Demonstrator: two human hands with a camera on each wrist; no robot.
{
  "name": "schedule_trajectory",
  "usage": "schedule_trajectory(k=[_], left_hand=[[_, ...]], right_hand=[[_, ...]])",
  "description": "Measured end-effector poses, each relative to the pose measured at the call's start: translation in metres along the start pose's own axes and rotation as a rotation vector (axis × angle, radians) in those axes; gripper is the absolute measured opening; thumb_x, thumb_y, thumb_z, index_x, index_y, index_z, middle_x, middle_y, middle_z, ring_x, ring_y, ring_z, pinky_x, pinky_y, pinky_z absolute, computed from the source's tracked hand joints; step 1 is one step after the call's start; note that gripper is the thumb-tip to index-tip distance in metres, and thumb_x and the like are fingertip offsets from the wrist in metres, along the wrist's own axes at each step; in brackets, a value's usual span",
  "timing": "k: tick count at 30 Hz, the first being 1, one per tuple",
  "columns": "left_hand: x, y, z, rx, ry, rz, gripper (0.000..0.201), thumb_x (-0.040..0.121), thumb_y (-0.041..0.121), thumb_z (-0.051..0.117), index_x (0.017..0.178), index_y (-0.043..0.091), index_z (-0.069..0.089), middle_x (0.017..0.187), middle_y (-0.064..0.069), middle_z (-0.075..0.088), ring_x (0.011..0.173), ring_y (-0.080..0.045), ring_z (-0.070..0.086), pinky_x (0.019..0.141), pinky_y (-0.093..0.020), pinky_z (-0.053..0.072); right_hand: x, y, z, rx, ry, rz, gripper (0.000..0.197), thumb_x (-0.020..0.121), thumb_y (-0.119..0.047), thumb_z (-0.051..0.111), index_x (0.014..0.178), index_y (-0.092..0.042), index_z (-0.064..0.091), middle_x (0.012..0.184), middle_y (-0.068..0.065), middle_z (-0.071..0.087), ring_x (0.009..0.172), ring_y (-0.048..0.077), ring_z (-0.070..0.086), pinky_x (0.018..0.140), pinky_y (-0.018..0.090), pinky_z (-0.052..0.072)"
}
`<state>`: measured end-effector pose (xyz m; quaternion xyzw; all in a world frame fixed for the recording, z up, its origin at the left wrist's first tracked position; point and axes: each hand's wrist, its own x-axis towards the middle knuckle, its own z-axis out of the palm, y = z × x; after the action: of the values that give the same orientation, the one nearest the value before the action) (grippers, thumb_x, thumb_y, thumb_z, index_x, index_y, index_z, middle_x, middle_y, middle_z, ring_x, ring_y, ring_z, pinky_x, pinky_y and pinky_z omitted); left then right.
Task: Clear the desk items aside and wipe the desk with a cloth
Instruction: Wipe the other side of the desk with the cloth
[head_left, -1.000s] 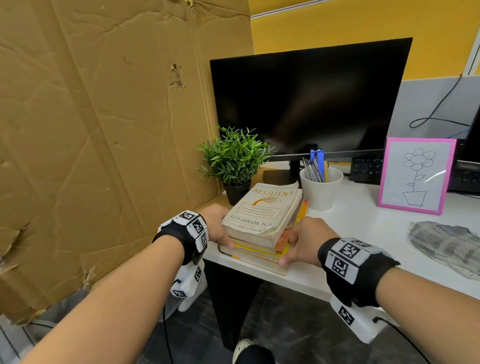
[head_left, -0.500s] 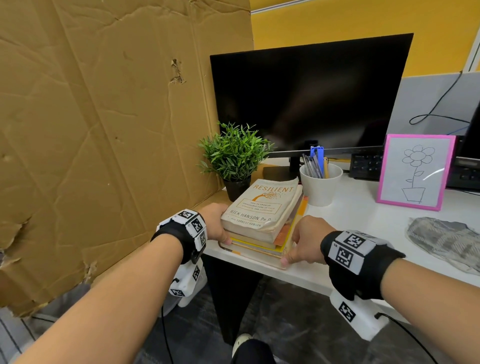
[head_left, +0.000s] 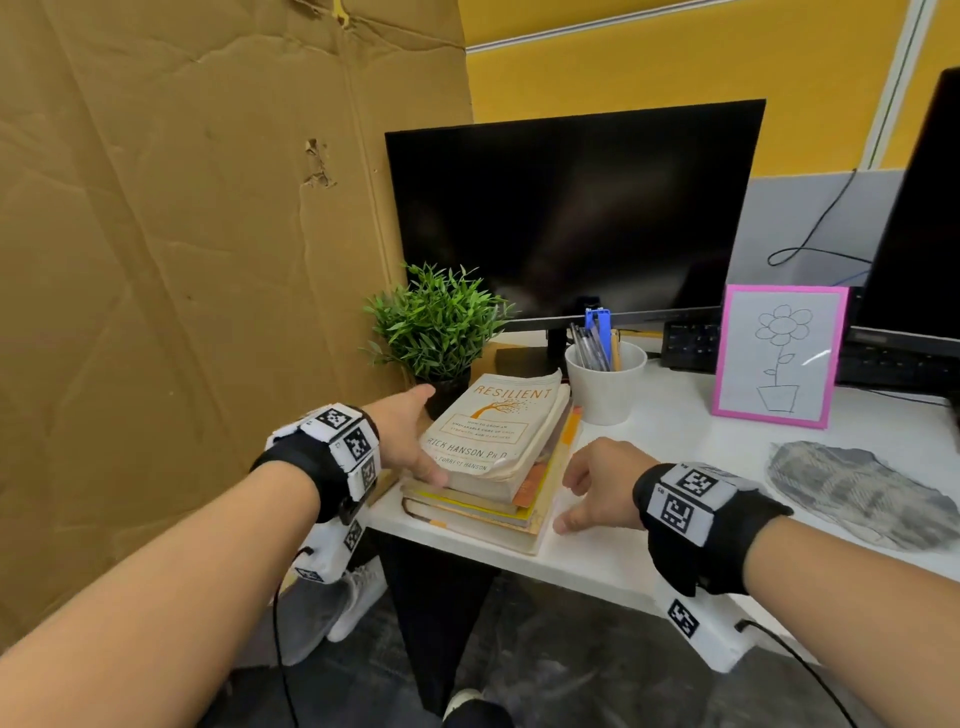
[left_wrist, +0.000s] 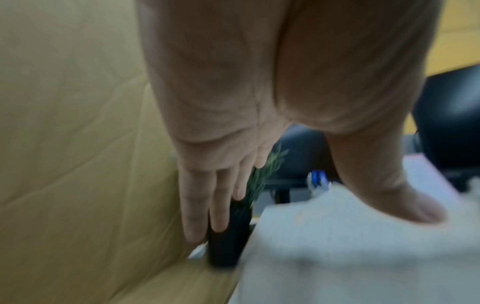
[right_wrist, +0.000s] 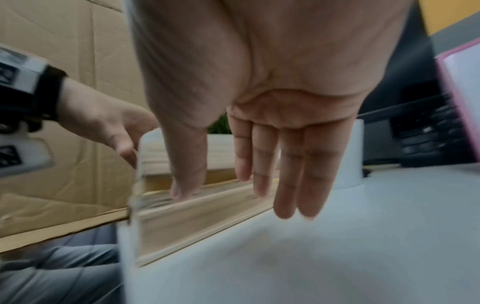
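Head view: your left hand (head_left: 410, 441) lies flat-fingered along the left side of the stack of books (head_left: 493, 467), thumb on the top paperback's near corner, curled round nothing; your right hand (head_left: 597, 488) hangs relaxed just right of the stack, fingers loosely spread, holding nothing. The stack sits at the front left corner of the white desk (head_left: 675, 467), its near end almost at the desk's front edge, cardboard panel (head_left: 182, 286) close on the left, potted plant (head_left: 441, 327) just behind, white pen cup (head_left: 605, 387) at its far right corner. Judged heavy, stiff below, the curled paperback on top liable to slide; take hold low on both long sides. The grey cloth (head_left: 857, 493) lies well apart to the right, soft and light; the pink-framed flower drawing (head_left: 779, 356) stands behind it before a keyboard (head_left: 691, 345), the monitor (head_left: 571, 218) behind all. Open room lies between stack and cloth. Left wrist view, blurred: fingers (left_wrist: 205, 203) straight, tips beside the plant's dark pot (left_wrist: 228, 236), thumb over the book cover. Right wrist view: fingers (right_wrist: 298, 168) extended, apart from the books' page edges (right_wrist: 194, 216), bare desk below
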<state>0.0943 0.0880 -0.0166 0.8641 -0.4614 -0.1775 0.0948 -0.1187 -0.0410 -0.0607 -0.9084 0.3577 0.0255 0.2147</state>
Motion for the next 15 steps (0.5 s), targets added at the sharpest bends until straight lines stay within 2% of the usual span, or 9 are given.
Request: schedule_trajectory(k=[1, 2, 4, 7, 9, 11, 12, 13, 15], left_hand=[[-0.005, 0.013, -0.010, 0.001, 0.038, 0.015, 0.116, 0.065, 0.036, 0.087, 0.153, 0.019, 0.014, 0.152, -0.005, 0.035, 0.138, -0.023, 0.037, 0.111, -0.035, 0.034], [-0.009, 0.030, -0.018, 0.006, 0.092, 0.044, 0.105, 0.069, 0.041, 0.083, 0.151, 0.019, 0.021, 0.148, -0.006, 0.041, 0.133, -0.022, 0.043, 0.106, -0.034, 0.038], [-0.011, 0.067, -0.025, 0.047, 0.204, 0.130, 0.074, 0.079, 0.046, 0.072, 0.141, 0.019, 0.042, 0.136, -0.003, 0.054, 0.120, -0.021, 0.054, 0.096, -0.031, 0.044], [0.004, 0.131, -0.010, 0.155, 0.197, 0.258, 0.043, 0.089, 0.043, 0.061, 0.121, 0.014, 0.062, 0.116, -0.002, 0.064, 0.105, -0.020, 0.061, 0.087, -0.031, 0.050], [0.019, 0.162, 0.009, 0.267, 0.124, 0.305, 0.038, 0.090, 0.040, 0.057, 0.110, 0.009, 0.067, 0.106, -0.006, 0.065, 0.094, -0.022, 0.060, 0.079, -0.030, 0.049], [0.037, 0.186, 0.029, 0.368, 0.076, 0.309, 0.035, 0.090, 0.037, 0.057, 0.109, 0.009, 0.066, 0.105, -0.009, 0.065, 0.091, -0.024, 0.059, 0.079, -0.029, 0.048], [0.045, 0.192, 0.037, 0.403, 0.059, 0.296, 0.037, 0.091, 0.036, 0.057, 0.113, 0.008, 0.064, 0.109, -0.010, 0.065, 0.097, -0.025, 0.060, 0.084, -0.030, 0.049], [0.053, 0.197, 0.043, 0.421, 0.050, 0.280, 0.039, 0.091, 0.036, 0.058, 0.118, 0.007, 0.062, 0.113, -0.010, 0.064, 0.103, -0.026, 0.061, 0.088, -0.031, 0.049], [0.067, 0.203, 0.051, 0.417, 0.049, 0.251, 0.041, 0.091, 0.035, 0.057, 0.121, 0.007, 0.060, 0.118, -0.011, 0.063, 0.106, -0.027, 0.060, 0.091, -0.032, 0.049]], right_hand=[[-0.001, 0.011, -0.009, -0.013, 0.018, 0.022, 0.054, 0.070, -0.046, 0.078, 0.113, -0.019, 0.063, 0.111, -0.004, 0.064, 0.100, 0.014, 0.060, 0.090, 0.029, 0.050], [-0.004, 0.026, -0.021, -0.036, 0.047, 0.060, 0.049, 0.074, -0.045, 0.076, 0.113, -0.019, 0.064, 0.112, -0.004, 0.063, 0.099, 0.014, 0.059, 0.089, 0.027, 0.049], [-0.010, 0.060, -0.045, -0.107, 0.086, 0.159, 0.044, 0.079, -0.043, 0.070, 0.115, -0.018, 0.064, 0.116, -0.002, 0.063, 0.101, 0.017, 0.059, 0.085, 0.024, 0.047], [-0.024, 0.127, -0.074, -0.297, 0.094, 0.351, 0.047, 0.084, -0.046, 0.061, 0.121, -0.016, 0.061, 0.122, 0.002, 0.061, 0.109, 0.023, 0.059, 0.090, 0.027, 0.048], [-0.036, 0.162, -0.080, -0.358, 0.059, 0.431, 0.056, 0.083, -0.056, 0.051, 0.125, -0.021, 0.057, 0.124, 0.003, 0.061, 0.110, 0.026, 0.060, 0.098, 0.033, 0.048], [-0.047, 0.184, -0.081, -0.374, -0.023, 0.405, 0.058, 0.090, -0.062, 0.039, 0.139, -0.030, 0.043, 0.139, -0.005, 0.051, 0.124, 0.021, 0.052, 0.108, 0.028, 0.036], [-0.050, 0.186, -0.078, -0.393, -0.051, 0.389, 0.057, 0.094, -0.057, 0.038, 0.144, -0.031, 0.035, 0.144, -0.007, 0.045, 0.130, 0.017, 0.047, 0.109, 0.024, 0.030], [-0.051, 0.186, -0.076, -0.404, -0.056, 0.383, 0.053, 0.096, -0.049, 0.040, 0.144, -0.026, 0.036, 0.144, -0.005, 0.046, 0.129, 0.017, 0.048, 0.108, 0.024, 0.031], [-0.046, 0.188, -0.073, -0.493, -0.071, 0.380, 0.040, 0.094, -0.034, 0.050, 0.130, -0.018, 0.052, 0.127, 0.004, 0.060, 0.115, 0.023, 0.059, 0.096, 0.027, 0.045]])
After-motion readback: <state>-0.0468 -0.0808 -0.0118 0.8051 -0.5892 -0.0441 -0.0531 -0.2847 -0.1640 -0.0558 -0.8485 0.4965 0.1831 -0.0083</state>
